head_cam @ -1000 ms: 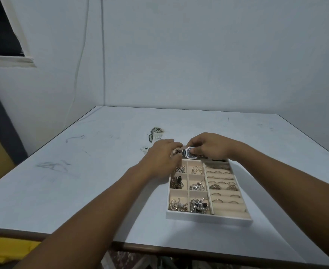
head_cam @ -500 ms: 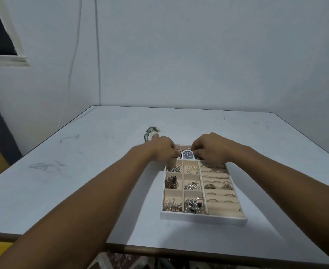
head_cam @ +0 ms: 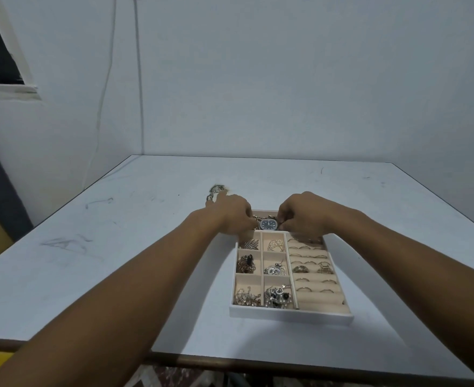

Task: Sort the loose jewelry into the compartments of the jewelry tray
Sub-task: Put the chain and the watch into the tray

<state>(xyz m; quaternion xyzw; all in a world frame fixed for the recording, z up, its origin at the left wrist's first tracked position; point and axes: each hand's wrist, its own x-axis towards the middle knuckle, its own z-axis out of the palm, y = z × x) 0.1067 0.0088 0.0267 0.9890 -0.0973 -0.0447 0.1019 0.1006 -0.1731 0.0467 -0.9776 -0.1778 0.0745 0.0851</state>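
- Head view showed the watch (head_cam: pixel 268 224) over the far compartment of the jewelry tray (head_cam: pixel 291 314), dial up and facing the camera, between the left hand (head_cam: pixel 234 216) and the right hand (head_cam: pixel 304 216).
- Grip: both hands were curled in on the watch, fingertips pinching at either side of the case where the bracelet joins. Contact itself was hidden behind the knuckles, so whether it was pinched or merely steadied was probably not decidable.
- Orientation: long axis judged to run left–right, parallel to the tray's far edge, bracelet ends trailing toward each hand.
- Handling, judged: case rigid and comparatively heavy; gold-toned link bracelet limp and likely to slide or fold. Best taken at the case sides or lugs, not mid-bracelet; the glass would mark if dropped on metal pieces.
- Tray sat near the table's (head_cam: pixel 118 247) near edge, right of centre; small compartments held mixed pieces, ring rolls (head_cam: pixel 312 270) on its right side held rings.
- One loose chain (head_cam: pixel 214 191) lay on the table beyond the left hand, toward the far-left corner.
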